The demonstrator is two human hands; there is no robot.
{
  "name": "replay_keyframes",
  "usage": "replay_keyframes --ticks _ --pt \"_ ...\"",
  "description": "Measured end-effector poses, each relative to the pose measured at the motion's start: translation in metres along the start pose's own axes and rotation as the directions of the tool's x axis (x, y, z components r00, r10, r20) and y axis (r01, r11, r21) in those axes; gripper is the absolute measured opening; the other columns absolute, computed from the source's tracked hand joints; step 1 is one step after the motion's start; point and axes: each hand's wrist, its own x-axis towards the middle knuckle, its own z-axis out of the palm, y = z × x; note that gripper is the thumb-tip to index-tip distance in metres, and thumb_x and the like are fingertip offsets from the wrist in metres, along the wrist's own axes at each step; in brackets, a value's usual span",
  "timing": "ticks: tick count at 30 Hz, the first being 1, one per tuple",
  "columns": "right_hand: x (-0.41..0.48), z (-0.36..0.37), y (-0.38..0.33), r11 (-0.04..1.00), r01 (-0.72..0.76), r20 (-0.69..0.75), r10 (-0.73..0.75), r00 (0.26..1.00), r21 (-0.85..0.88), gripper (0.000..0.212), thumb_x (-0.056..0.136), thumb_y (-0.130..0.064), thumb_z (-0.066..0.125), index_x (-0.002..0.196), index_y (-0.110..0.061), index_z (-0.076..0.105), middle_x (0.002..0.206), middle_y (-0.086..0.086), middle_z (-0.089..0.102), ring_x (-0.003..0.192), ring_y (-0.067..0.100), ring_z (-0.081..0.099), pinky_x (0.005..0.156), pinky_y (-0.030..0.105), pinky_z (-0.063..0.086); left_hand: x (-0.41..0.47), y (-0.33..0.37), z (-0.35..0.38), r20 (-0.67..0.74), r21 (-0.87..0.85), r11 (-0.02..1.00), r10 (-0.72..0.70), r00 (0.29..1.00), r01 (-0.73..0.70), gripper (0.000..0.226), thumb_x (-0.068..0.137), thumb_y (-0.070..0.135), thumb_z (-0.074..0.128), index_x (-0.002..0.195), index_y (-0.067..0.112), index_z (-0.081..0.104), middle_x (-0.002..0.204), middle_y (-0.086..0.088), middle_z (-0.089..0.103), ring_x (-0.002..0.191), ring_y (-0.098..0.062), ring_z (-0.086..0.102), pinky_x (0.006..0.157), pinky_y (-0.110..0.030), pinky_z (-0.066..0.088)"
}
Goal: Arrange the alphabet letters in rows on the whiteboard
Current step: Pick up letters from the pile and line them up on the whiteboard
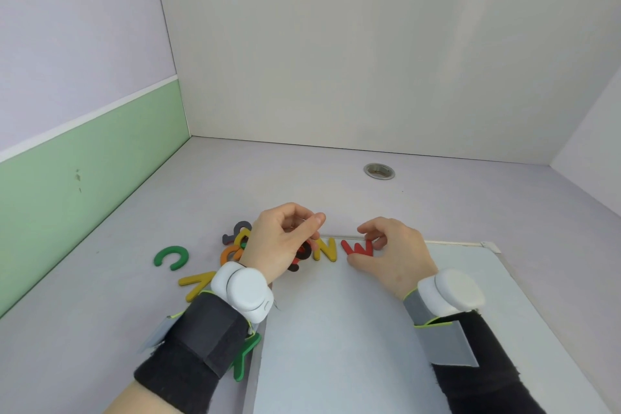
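The whiteboard (pixel 353 329) lies flat on the desk in front of me. Along its far edge sit a yellow N (pixel 325 249) and a red W (pixel 358 248). My right hand (pixel 393 255) pinches the red W between forefinger and thumb. My left hand (pixel 285 242) hovers just left of the N, fingers curled and thumb against forefinger. It half hides a red and black letter (pixel 303 251); I cannot tell if it grips anything. Left of the board lie a green C (pixel 170 257), a yellow letter (pixel 196 284) and a small pile of letters (pixel 235 242).
A green letter (pixel 245 360) shows under my left wrist at the board's left edge. A round metal cable hole (pixel 379 171) sits in the desk behind the board. Walls close the desk in at the left, back and right.
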Motion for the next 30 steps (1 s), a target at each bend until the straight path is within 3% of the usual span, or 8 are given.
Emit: replay_keyframes --ticks 5,17,20,25,30 --pt "0.001 0.002 0.002 1.000 0.000 -0.008 0.000 1.000 -0.003 0.042 0.067 -0.030 0.075 0.106 -0.022 0.062 0.099 -0.001 0.060 0.083 0.011 0.052 0.075 0.020 0.036 0.002 -0.001 0.000 -0.005 0.002 1.000 0.001 1.000 -0.001 0.024 0.091 0.037 0.059 0.087 0.014 0.067 0.072 0.001 0.073 0.063 -0.013 0.069 0.060 -0.035 0.056" --pt "0.005 0.000 0.012 1.000 -0.017 0.124 0.014 0.992 0.024 0.057 0.064 -0.035 0.080 0.114 -0.023 0.057 0.105 -0.007 0.049 0.092 0.009 0.048 0.080 0.021 0.035 0.004 -0.006 0.000 -0.006 0.021 1.000 0.005 1.000 -0.005 0.017 0.094 0.023 0.053 0.086 0.022 0.067 0.070 0.004 0.072 0.067 -0.015 0.069 0.066 -0.037 0.057" --pt "0.002 0.002 0.014 0.999 -0.019 0.123 0.013 0.992 0.043 0.057 0.066 -0.035 0.079 0.116 -0.023 0.056 0.108 -0.007 0.048 0.095 0.009 0.048 0.082 0.021 0.036 0.003 -0.005 0.000 -0.003 0.013 1.000 -0.013 1.000 0.013 0.017 0.094 0.024 0.053 0.085 0.023 0.067 0.071 0.004 0.072 0.069 -0.020 0.069 0.060 -0.037 0.056" --pt "-0.005 0.003 0.014 0.992 -0.034 0.095 0.023 0.995 0.119 0.057 0.069 -0.031 0.078 0.120 -0.022 0.054 0.113 -0.006 0.049 0.098 0.007 0.048 0.084 0.020 0.036 -0.001 0.002 0.001 -0.036 -0.031 0.998 -0.050 0.998 0.049 0.019 0.095 0.025 0.054 0.082 0.020 0.067 0.070 0.004 0.072 0.065 -0.019 0.066 0.042 -0.022 0.046" --pt "-0.008 0.007 0.013 0.989 -0.050 0.064 0.041 0.997 0.139 0.057 0.070 -0.027 0.077 0.122 -0.020 0.053 0.121 -0.001 0.051 0.101 0.009 0.049 0.090 0.022 0.039 0.001 0.008 0.001 -0.017 -0.006 0.995 -0.096 0.995 0.096 0.017 0.095 0.021 0.054 0.088 0.012 0.067 0.075 -0.003 0.071 0.062 -0.020 0.064 0.040 -0.020 0.044"
